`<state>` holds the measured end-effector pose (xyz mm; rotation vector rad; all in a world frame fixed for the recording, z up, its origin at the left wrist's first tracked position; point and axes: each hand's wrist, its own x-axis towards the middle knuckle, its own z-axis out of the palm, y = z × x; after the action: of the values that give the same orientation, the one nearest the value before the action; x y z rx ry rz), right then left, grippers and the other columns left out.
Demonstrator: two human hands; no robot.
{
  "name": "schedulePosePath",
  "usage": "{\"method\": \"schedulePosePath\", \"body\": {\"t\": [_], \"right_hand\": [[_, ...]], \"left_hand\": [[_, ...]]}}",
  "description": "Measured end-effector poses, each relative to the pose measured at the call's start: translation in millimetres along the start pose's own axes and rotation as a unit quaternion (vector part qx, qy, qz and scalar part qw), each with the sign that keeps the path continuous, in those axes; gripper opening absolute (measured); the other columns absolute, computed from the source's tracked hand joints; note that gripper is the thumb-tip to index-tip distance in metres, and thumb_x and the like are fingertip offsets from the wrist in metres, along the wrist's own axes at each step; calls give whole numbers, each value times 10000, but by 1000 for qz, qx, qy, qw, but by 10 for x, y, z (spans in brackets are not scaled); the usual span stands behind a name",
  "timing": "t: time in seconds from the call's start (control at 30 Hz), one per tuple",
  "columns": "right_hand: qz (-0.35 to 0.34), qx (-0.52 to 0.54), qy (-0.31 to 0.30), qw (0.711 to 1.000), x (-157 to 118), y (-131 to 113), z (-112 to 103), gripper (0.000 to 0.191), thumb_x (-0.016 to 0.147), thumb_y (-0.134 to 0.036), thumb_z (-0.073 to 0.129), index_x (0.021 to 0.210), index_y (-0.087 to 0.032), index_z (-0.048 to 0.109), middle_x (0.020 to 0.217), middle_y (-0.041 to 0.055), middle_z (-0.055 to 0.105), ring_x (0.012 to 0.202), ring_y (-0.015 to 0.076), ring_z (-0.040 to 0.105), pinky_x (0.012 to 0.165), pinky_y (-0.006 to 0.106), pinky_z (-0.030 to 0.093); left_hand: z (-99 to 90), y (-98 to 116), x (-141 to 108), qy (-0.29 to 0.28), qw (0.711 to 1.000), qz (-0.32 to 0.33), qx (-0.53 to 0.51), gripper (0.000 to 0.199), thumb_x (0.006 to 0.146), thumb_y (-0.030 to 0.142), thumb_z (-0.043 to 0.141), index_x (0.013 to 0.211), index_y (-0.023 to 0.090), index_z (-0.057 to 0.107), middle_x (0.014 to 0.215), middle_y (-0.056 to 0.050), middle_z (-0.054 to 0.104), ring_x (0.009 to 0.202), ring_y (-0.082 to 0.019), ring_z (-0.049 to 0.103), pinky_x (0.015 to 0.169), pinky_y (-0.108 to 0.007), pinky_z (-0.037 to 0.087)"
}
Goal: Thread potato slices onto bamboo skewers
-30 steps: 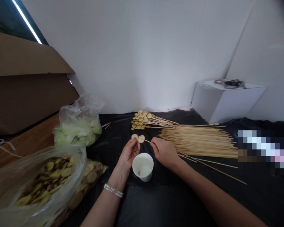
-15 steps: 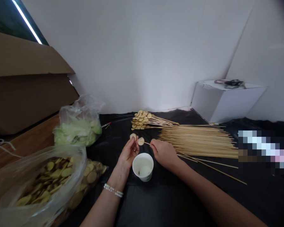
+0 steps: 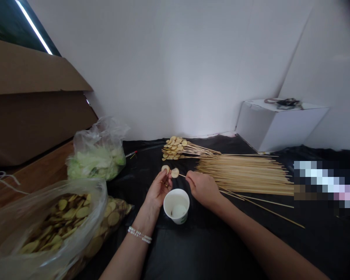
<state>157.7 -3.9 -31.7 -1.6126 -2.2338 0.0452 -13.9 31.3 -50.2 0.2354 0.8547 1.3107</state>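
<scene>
Between the thumb and fingers of my left hand (image 3: 158, 189) is a round, pale potato slice (image 3: 165, 168). My right hand (image 3: 202, 187) is closed around a bamboo skewer (image 3: 182, 175), which points left. Another potato slice (image 3: 175, 173) sits on the skewer near its tip, close beside my left fingertips. Whether the tip has pierced the slice in my left hand, I cannot tell. Just below and between both hands stands a white paper cup (image 3: 168, 214) with what looks like a little liquid inside.
Behind my hands lie skewered potato slices (image 3: 174, 147) in a pile. Many bare bamboo skewers (image 3: 247, 175) spread to the right. At the left are an open plastic bag (image 3: 97, 210) of slices and a bag of pale green vegetables (image 3: 96, 161). A white box (image 3: 282, 128) stands back right.
Both hands have shifted very slightly right, along with the skewer and the slices. Grips look the same, and the cup and bags stay in place.
</scene>
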Motion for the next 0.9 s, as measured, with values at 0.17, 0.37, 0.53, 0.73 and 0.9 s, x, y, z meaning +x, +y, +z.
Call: {"method": "schedulePosePath", "body": {"t": [0.17,0.37,0.53,0.73,0.9], "right_hand": [[-4,-7,-2,1000,-6,-11,2,244,960,-306,341,922,-220,566,859,16,656,764,152,602,601,256,307],[-6,-24,-7,1000,-15,-20,-13,259,963,-310,331,932,-227,574,864,16,657,746,158,607,580,257,307],[-17,-31,-26,999,-15,-16,-50,286,966,-292,309,944,-219,584,894,38,660,765,158,607,584,260,322],[-29,-34,-15,999,-12,2,-42,292,967,-278,303,925,-213,585,889,33,661,776,163,609,593,260,324],[-19,-25,-21,999,-3,10,-10,271,963,-258,319,929,-201,582,887,32,669,797,163,610,601,255,328]], "left_hand": [[-11,-18,18,-2,1000,6,-5,43,763,131,677,799,149,663,683,-10,669,546,-74,621,482,-135,502],[-24,-22,50,-15,1000,9,13,40,799,113,629,784,130,662,688,-25,664,527,-64,604,489,-131,510],[-57,-28,85,-31,998,26,47,31,796,108,632,780,114,659,653,-23,645,507,-54,585,482,-119,502],[-69,-29,95,-25,996,50,73,4,767,93,661,771,94,660,625,-25,639,499,-55,581,484,-118,497],[-72,-26,95,-29,996,44,78,52,733,95,698,775,100,667,611,-24,637,503,-61,587,483,-122,495]]}}
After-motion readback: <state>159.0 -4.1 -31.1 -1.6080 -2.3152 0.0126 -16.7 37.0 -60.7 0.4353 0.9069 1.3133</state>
